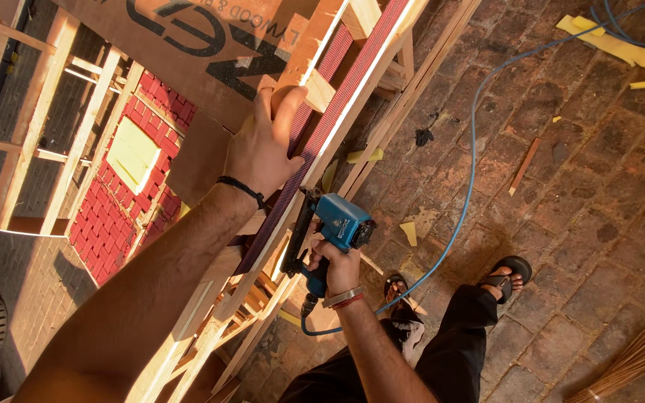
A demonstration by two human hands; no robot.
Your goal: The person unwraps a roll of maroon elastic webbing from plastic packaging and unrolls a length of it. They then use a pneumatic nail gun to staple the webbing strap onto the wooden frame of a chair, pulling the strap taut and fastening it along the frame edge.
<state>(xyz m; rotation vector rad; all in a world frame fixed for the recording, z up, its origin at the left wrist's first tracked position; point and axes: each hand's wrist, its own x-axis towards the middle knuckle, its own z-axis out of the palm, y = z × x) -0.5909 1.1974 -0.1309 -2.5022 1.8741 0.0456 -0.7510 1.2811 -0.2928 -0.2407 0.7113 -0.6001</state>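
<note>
My left hand (263,145) presses flat on a dark red webbing strap (321,127) that runs along the top rail of a wooden frame (371,75). A thin black band circles that wrist. My right hand (335,267) grips the handle of a blue pneumatic stapler (337,224), whose nose sits against the side of the rail just below my left hand. A blue air hose (472,134) leaves the tool's base and trails over the floor. A brown plywood sheet (210,45) lies under the frame.
The floor is brick paving (576,224) littered with yellow wood offcuts (636,52) and small chips. My sandalled feet (505,272) stand beside the frame. More wooden frames (46,112) lie at left over a red brick-pattern sheet (128,194). Cane strands (636,358) lie at bottom right.
</note>
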